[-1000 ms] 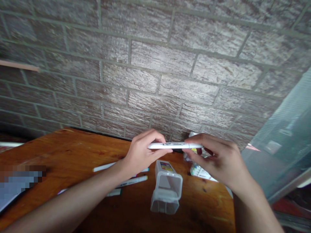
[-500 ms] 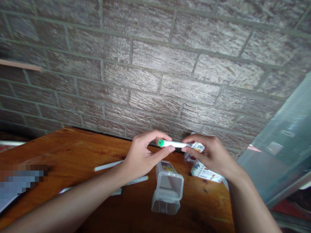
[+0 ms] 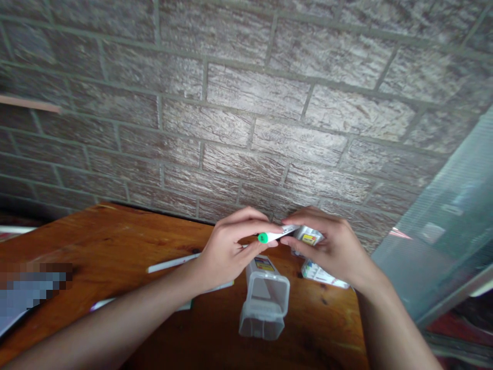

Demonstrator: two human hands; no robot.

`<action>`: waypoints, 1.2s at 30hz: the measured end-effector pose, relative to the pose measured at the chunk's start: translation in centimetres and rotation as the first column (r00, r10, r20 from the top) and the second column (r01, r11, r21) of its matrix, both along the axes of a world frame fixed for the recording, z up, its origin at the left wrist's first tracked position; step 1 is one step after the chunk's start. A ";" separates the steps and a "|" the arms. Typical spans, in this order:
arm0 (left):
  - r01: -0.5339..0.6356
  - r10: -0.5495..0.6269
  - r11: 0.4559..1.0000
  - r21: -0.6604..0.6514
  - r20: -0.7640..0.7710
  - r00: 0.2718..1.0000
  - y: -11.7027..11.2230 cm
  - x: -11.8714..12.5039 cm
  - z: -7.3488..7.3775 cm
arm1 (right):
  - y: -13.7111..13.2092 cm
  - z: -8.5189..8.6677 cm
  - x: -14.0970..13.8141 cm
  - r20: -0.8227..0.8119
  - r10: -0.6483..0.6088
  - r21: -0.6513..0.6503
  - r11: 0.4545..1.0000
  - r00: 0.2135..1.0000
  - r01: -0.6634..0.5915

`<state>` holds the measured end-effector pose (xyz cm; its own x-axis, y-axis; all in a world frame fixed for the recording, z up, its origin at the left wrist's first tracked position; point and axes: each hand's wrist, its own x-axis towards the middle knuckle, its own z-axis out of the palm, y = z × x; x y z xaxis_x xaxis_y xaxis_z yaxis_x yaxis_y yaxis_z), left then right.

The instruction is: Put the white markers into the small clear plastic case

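A white marker (image 3: 274,236) with a green end is held in the air above the table, its green end facing left and toward me. My left hand (image 3: 227,246) pinches it near that end, fingers above and thumb below. At the far end, my right hand (image 3: 327,239) grips it between thumb and fingers, hiding that tip. Below the marker an open clear plastic case (image 3: 265,295) with a coloured label stands on the table, its hinged lid folded down toward me. Loose white markers (image 3: 173,263) lie beyond and under my left forearm, partly covered by it.
Behind my right hand are a clear pack with a yellow label (image 3: 309,238) and a white printed pack (image 3: 323,274). The wooden table (image 3: 127,246) meets a brick wall (image 3: 231,123). A blurred, pixelated object (image 3: 31,298) lies at the left edge, and a translucent panel (image 3: 442,221) stands at right.
The marker has turned, its green end now lower and slightly farther right. My hands have come closer together, the left fingers reaching farther along the marker.
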<state>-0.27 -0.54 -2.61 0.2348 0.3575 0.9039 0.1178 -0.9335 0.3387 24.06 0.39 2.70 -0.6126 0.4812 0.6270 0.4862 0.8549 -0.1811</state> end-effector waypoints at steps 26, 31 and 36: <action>0.049 -0.042 0.991 -0.123 0.063 0.997 0.0 0.5 -0.4 | -1.5 0.4 -1.1 0.010 0.095 0.076 0.992 0.995 -0.096; 0.024 -0.017 0.991 -0.131 0.056 0.998 -0.1 0.5 -0.4 | -1.6 0.4 -1.1 0.016 0.091 0.082 0.992 0.996 -0.092; 0.028 -0.021 0.991 -0.132 0.051 0.998 -0.1 0.5 -0.4 | -1.5 0.5 -1.2 0.019 0.092 0.086 0.992 0.996 -0.093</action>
